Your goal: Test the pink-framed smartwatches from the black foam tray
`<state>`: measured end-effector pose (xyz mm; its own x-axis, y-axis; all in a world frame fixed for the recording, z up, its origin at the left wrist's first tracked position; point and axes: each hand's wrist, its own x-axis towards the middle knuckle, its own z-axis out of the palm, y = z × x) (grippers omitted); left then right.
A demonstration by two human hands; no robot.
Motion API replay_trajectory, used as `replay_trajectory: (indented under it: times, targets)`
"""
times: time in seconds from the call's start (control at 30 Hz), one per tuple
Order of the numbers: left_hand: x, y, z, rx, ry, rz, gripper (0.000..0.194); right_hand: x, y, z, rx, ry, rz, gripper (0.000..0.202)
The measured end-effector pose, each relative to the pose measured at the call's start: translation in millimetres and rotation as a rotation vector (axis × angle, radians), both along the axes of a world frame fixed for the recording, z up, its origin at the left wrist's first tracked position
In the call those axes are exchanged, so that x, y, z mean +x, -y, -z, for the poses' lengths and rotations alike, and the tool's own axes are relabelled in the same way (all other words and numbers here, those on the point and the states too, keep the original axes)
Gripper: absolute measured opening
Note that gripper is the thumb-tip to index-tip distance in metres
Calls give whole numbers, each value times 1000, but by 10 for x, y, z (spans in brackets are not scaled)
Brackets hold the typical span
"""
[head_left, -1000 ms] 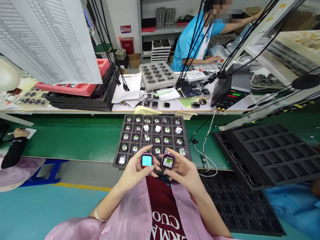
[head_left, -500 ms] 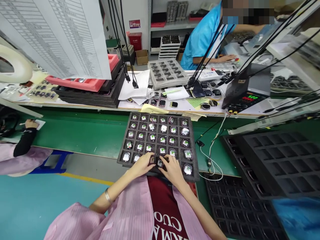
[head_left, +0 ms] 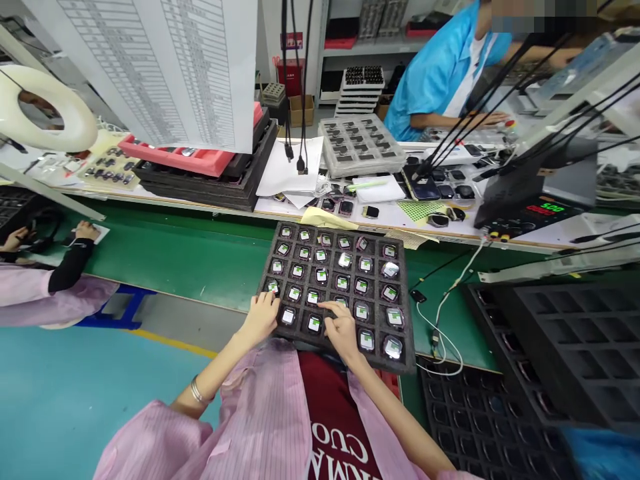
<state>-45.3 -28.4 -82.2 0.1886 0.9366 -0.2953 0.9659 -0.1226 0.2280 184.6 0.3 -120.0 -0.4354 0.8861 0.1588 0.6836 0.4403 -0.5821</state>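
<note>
While the left hand point(head_left: 264, 313) bends its fingers at the edge of the foam tray point(head_left: 376, 293), hold unclear, the right hand point(head_left: 341, 328), gripping nothing visible, extends 1 finger just beside a slotted watch point(head_left: 313, 297), others curled.

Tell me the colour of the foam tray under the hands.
Dark grey, close to black: the foam tray shows best in the head view.

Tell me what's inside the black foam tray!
Watches in rows, many showing green and white, sit in the black foam tray. What the left hand and right hand cover can't be seen.
</note>
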Motion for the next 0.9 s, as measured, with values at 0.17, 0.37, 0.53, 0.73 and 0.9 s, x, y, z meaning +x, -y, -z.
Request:
replay_trajectory:
  times: [0.17,0.37,0.53,0.73,0.9]
  targets:
    - [-239,-15,39,-79,-41,4,29,-568,26,42,-59,167,-164,18]
    - [-241,-83,156,-146,86,-76,31,-937,152,17,-137,338,-68,25]
    - [-243,-79,253,-145,363,-262,32,-936,138,30,-256,199,-8,22]
    - [-387,10,47,-227,989,-417,34,-551,-18,-67,-492,-325,-73,32]
    - [-277,-21,-295,-311,1560,-554,55,-266,-34,-408,-703,-758,-41,47]
